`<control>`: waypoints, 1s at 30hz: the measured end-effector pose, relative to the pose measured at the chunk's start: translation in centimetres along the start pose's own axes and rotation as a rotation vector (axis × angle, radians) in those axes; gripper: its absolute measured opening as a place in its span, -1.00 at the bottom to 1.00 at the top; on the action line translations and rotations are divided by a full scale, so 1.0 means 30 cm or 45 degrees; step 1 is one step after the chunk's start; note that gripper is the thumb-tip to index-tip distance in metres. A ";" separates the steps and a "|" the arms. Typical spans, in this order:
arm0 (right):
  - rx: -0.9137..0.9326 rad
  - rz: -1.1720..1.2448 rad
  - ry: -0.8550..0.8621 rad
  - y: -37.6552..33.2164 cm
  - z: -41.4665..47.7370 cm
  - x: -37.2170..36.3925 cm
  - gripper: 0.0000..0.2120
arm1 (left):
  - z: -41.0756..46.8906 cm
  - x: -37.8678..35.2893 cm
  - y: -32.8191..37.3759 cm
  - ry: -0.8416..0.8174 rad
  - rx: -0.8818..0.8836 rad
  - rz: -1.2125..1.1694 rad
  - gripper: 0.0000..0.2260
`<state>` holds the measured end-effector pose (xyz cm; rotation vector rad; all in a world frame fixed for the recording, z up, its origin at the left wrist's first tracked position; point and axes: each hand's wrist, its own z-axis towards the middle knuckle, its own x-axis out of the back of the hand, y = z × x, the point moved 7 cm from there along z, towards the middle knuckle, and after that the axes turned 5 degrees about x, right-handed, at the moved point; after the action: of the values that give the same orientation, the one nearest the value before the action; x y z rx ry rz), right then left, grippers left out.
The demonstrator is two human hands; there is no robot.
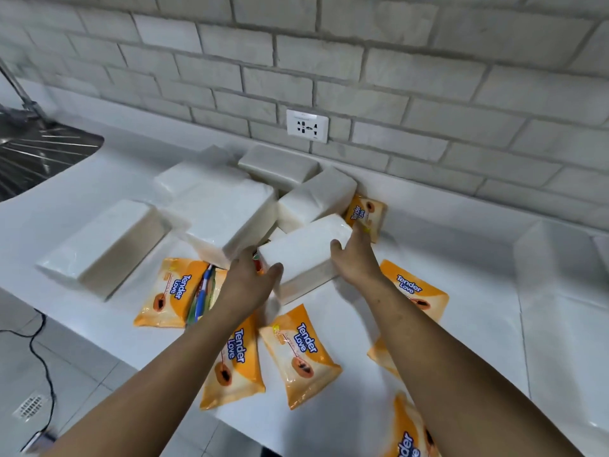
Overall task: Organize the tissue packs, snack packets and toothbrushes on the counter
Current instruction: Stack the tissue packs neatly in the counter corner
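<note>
Both hands, the left hand point(250, 275) and right hand point(357, 255), are holding one white tissue pack point(303, 255). Orange packets point(301, 352) and toothbrushes point(201, 291) are lying mixed up on the tabletop point(478, 291); sorting is just starting.

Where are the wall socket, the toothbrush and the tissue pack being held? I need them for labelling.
wall socket point(307, 126): head view, centre of its white faceplate.
toothbrush point(205, 281): head view, blue handle in the packet.
tissue pack point(304, 255): head view, top face between left hand point(247, 279) and right hand point(357, 258).
</note>
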<state>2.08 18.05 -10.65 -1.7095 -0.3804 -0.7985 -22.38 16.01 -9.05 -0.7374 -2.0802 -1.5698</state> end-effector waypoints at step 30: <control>0.003 0.223 0.584 0.227 -0.410 0.658 -0.45 | -0.313 -0.327 0.404 -0.446 0.158 -0.766 -0.64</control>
<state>16.65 1.42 -0.69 -1.4778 0.0811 -1.0251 -6.86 8.07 -3.75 -0.3723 -2.8217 -1.6640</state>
